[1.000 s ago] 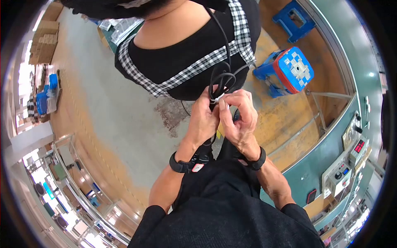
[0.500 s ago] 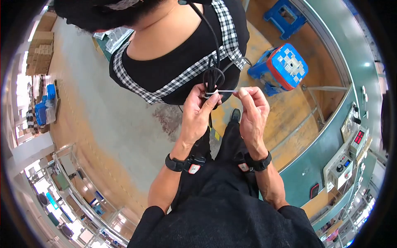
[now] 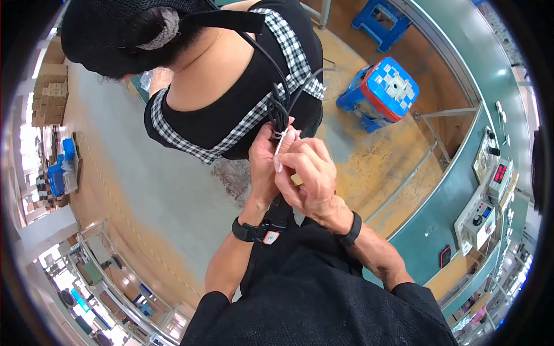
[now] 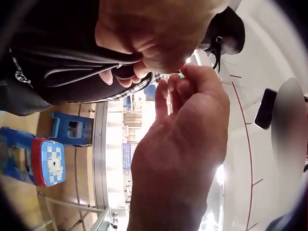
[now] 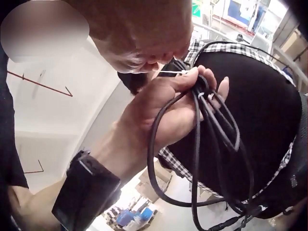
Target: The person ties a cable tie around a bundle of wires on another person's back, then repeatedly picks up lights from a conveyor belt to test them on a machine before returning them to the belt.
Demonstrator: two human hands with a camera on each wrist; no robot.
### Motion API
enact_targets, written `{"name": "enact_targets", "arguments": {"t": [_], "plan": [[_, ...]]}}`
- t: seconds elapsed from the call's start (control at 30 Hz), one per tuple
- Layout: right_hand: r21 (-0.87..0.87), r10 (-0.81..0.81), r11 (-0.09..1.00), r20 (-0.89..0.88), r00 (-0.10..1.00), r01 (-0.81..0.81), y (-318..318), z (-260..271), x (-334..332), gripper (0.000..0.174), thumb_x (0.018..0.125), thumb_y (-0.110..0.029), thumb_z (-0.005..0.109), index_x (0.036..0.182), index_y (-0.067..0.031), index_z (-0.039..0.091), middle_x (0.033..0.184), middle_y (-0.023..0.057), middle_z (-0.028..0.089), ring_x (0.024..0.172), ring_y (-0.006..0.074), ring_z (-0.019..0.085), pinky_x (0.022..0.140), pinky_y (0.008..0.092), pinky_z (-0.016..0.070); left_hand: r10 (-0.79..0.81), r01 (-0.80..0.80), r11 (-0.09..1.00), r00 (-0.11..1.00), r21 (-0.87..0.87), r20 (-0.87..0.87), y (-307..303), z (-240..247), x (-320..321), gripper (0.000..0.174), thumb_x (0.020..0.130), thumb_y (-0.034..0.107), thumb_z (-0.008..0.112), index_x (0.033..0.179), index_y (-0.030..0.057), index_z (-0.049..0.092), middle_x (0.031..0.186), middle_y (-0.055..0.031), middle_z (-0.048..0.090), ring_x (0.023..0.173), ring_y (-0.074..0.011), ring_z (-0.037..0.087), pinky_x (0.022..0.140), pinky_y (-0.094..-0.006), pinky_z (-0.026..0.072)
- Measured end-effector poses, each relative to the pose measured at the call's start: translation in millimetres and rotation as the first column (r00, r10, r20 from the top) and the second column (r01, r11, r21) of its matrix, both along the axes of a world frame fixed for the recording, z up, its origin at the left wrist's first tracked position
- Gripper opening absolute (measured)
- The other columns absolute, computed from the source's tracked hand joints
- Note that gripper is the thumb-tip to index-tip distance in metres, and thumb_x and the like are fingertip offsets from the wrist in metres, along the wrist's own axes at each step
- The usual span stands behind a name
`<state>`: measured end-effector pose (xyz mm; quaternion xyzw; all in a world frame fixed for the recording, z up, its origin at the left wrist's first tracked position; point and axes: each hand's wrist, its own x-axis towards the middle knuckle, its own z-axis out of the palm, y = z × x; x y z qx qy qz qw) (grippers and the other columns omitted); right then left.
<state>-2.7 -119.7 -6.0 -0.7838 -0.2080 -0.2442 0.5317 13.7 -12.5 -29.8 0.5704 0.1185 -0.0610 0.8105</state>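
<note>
A looped bundle of black cable (image 3: 279, 115) hangs in front of the wearer, and my left hand (image 3: 262, 170) grips it near its lower end. Round the bundle runs a thin white tie (image 3: 280, 144). My right hand (image 3: 311, 176) is bent in close beside the left and pinches the tie's free end. In the right wrist view the white tie (image 5: 171, 71) stretches taut from the right fingertips to the left thumb, while long cable loops (image 5: 151, 163) droop below the left hand (image 5: 163, 113). The left wrist view hides most of the bundle behind the hands.
Just ahead stands another person in a black top with checkered straps (image 3: 242, 124). A blue and red stool (image 3: 392, 89) is to the right, with a blue stool (image 3: 381, 23) behind it. A green worktable (image 3: 424, 225) along the right carries control boxes (image 3: 478, 222) and a phone (image 3: 445, 256).
My right hand first worked at the bundle, then drew the white tie's end out to the right, and now has come back beside the left hand, still pinching it. The view has shifted slightly.
</note>
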Motion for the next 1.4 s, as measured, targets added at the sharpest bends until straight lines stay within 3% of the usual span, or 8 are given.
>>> {"name": "enact_targets", "arguments": {"t": [0.17, 0.43, 0.57, 0.7, 0.87, 1.07, 1.17, 1.4], "plan": [[0.371, -0.004, 0.905, -0.485, 0.875, 0.210, -23, -6, -12, 0.009, 0.098, -0.007, 0.062, 0.099, 0.0017, 0.065, 0.086, 0.0043, 0.061, 0.080, 0.0132, 0.058, 0.073, 0.0292, 0.0478, -0.019, 0.003, 0.988, 0.995, 0.152, 0.102, 5, -10, -8, 0.029, 0.100, 0.013, 0.065, 0.123, -0.0033, 0.059, 0.102, -0.0070, 0.068, 0.092, -0.0130, 0.065, 0.087, -0.0278, 0.0531], [0.365, 0.142, 0.917, -0.677, 0.723, 0.162, -49, -34, -20, 0.030, 0.109, -0.025, 0.048, 0.107, 0.0000, 0.066, 0.090, 0.0008, 0.061, 0.087, 0.0084, 0.055, 0.081, 0.0244, 0.0429, -0.142, 0.077, 0.841, 0.987, 0.535, 0.082, 15, 3, -20, 0.032, 0.099, 0.013, 0.065, 0.125, -0.0035, 0.058, 0.113, -0.0093, 0.068, 0.107, -0.0174, 0.064, 0.097, -0.0321, 0.0492], [0.253, 0.127, 0.962, -0.747, 0.652, 0.103, -54, -48, -15, 0.035, 0.105, -0.029, 0.055, 0.101, 0.0027, 0.068, 0.081, 0.0040, 0.063, 0.080, 0.0121, 0.058, 0.075, 0.0300, 0.0480, -0.094, 0.037, 0.763, 0.994, 0.645, 0.053, 29, 6, -45, 0.045, 0.098, 0.009, 0.065, 0.138, -0.0046, 0.050, 0.126, -0.0141, 0.065, 0.118, -0.0218, 0.061, 0.105, -0.0342, 0.0449], [-0.112, -0.060, 0.992, -0.812, 0.581, -0.054, -87, -95, -21, 0.035, 0.100, -0.032, 0.060, 0.093, 0.0009, 0.068, 0.076, 0.0177, 0.066, 0.070, 0.0318, 0.063, 0.068, 0.0372, 0.0514, 0.017, -0.064, 0.739, 0.997, 0.671, 0.077, 76, 18, -83, 0.044, 0.099, 0.012, 0.064, 0.138, -0.0051, 0.052, 0.131, -0.0172, 0.063, 0.125, -0.0229, 0.059, 0.109, -0.0351, 0.0434], [-0.283, -0.106, 0.936, -0.794, 0.599, -0.210, -146, -162, -46, 0.031, 0.095, -0.029, 0.063, 0.091, 0.0010, 0.067, 0.078, 0.0244, 0.066, 0.074, 0.0418, 0.065, 0.067, 0.0460, 0.0507, 0.223, -0.069, 0.654, 0.969, 0.753, -0.104, 126, 28, -141, 0.030, 0.102, 0.018, 0.059, 0.122, -0.0037, 0.062, 0.108, -0.0134, 0.072, 0.105, -0.0209, 0.068, 0.093, -0.0348, 0.0518], [-0.502, -0.342, 0.769, -0.846, 0.410, -0.396, -249, -306, -114, 0.035, 0.090, -0.033, 0.058, 0.086, -0.0002, 0.071, 0.082, 0.0265, 0.068, 0.084, 0.0460, 0.068, 0.074, 0.0496, 0.0541, -0.317, 0.633, 0.338, 0.773, 0.696, -0.549, 102, -20, -185, 0.030, 0.097, 0.019, 0.060, 0.120, 0.0000, 0.062, 0.107, -0.0226, 0.071, 0.099, -0.0375, 0.068, 0.087, -0.0423, 0.0540], [-0.517, -0.407, 0.771, -0.849, 0.338, -0.372, -293, -324, -157, 0.033, 0.088, -0.031, 0.057, 0.089, -0.0016, 0.073, 0.086, 0.0274, 0.069, 0.088, 0.0444, 0.069, 0.077, 0.0492, 0.0551, -0.564, 0.659, -0.001, 0.621, 0.752, -0.545, 91, -79, -195, 0.035, 0.096, 0.021, 0.061, 0.124, 0.0006, 0.060, 0.110, -0.0227, 0.070, 0.102, -0.0420, 0.065, 0.088, -0.0489, 0.0527], [-0.386, -0.438, 0.894, -0.862, 0.255, 0.230, -286, -259, -261, 0.029, 0.094, -0.024, 0.059, 0.087, 0.0016, 0.071, 0.073, 0.0147, 0.072, 0.069, 0.0235, 0.070, 0.065, 0.0371, 0.0535, -0.806, 0.471, 0.262, 0.587, 0.842, -0.078, 34, -148, -146, 0.033, 0.092, 0.017, 0.063, 0.120, -0.0003, 0.060, 0.103, -0.0222, 0.069, 0.098, -0.0421, 0.065, 0.086, -0.0514, 0.0517]]}}
